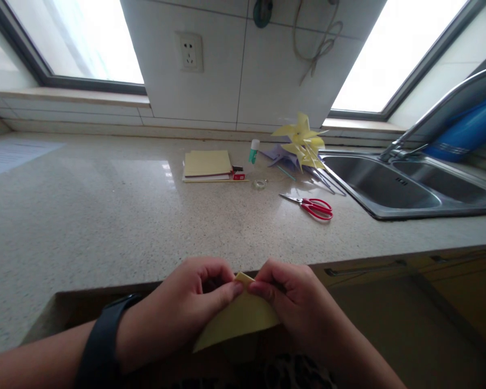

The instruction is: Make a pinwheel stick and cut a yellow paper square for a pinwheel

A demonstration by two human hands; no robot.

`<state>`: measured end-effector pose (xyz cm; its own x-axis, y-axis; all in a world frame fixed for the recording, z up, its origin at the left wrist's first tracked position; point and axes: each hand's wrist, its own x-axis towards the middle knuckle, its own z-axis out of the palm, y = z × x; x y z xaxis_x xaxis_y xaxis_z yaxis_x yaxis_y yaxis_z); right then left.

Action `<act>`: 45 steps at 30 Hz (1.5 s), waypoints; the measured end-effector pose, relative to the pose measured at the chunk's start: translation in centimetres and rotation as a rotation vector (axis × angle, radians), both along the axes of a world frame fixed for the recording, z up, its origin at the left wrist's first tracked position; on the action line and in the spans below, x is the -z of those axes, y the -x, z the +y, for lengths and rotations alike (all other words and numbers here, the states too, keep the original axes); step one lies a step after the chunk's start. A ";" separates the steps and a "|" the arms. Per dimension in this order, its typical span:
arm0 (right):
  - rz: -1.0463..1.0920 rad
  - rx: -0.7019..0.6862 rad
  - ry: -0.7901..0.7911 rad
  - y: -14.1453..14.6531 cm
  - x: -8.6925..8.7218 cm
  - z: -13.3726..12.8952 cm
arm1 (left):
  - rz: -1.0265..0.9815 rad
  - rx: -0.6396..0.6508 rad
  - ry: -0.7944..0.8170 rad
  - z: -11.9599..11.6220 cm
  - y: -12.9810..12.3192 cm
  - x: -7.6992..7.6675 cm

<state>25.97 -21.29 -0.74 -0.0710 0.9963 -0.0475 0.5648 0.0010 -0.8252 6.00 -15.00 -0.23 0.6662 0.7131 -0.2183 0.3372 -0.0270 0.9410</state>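
A sheet of yellow paper [243, 320] is held between my two hands, just in front of the counter's front edge. My left hand [186, 302], with a dark watch band at the wrist, pinches the paper near its top corner between thumb and fingers. Close beside it, my right hand [294, 294] pinches the same corner from the other side. The small tip of the paper shows between the two thumbs and looks folded. The lower part of the sheet hangs below my hands, partly hidden by them.
On the counter [125, 227] lie red-handled scissors [316, 208], a tape roll [260, 184], a glue stick [254, 151], a stack of yellow paper [207, 163] and a small red box [238, 174]. Yellow and purple paper pinwheels [302, 143] lie beside the steel sink [389, 183].
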 end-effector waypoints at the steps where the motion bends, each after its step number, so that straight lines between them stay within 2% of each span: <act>1: -0.017 -0.020 0.016 0.0 -0.1 -0.1 | 0.014 0.014 -0.021 0.0 0.0 0.0; 6: -0.033 -0.064 0.093 0.2 -0.6 -0.3 | -0.006 0.017 -0.036 0.1 0.4 0.0; 10: 0.010 -0.020 0.168 -0.4 -0.6 0.1 | -0.048 -0.082 0.031 0.5 0.6 0.0; 14: 0.055 0.023 0.173 -1.6 -0.6 0.8 | -0.005 -0.065 -0.003 1.4 0.5 0.3; 17: -0.001 0.036 0.116 -2.1 -0.7 1.6 | 0.112 -0.036 -0.259 2.2 0.9 0.5; 20: -0.123 0.047 0.020 -2.3 -0.8 2.7 | 0.168 -0.024 -0.702 2.9 1.4 0.7; 22: -0.227 0.056 -0.058 -2.4 -0.7 3.5 | 0.155 0.061 -0.940 3.2 1.7 0.8; 24: -0.347 0.077 -0.135 -2.4 -0.5 4.2 | 0.173 0.184 -1.079 3.6 1.7 1.0; 26: -0.450 0.098 -0.186 -2.6 -0.2 4.7 | 0.238 0.285 -1.140 4.0 1.6 1.3; 30: -0.567 0.085 -0.255 -2.8 0.6 5.3 | 0.333 0.379 -1.126 4.6 1.5 1.8; 35: -0.643 0.069 -0.378 -3.1 1.4 5.9 | 0.345 0.374 -1.075 4.6 1.4 1.5; 39: -0.561 0.086 -0.520 -2.8 1.7 5.5 | 0.382 0.354 -1.046 4.5 1.1 1.5; 42: -0.455 0.013 -0.607 -1.7 1.7 4.4 | 0.419 0.330 -1.033 4.4 1.0 1.7; 45: -0.415 -0.060 -0.626 0.2 1.6 3.2 | 0.419 0.304 -1.027 4.3 0.9 1.9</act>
<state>25.82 -18.04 -2.30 -0.2255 0.8409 0.4920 0.8135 0.4404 -0.3798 5.06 -10.71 -2.15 0.8537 0.5050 0.1276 0.4666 -0.8503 0.2434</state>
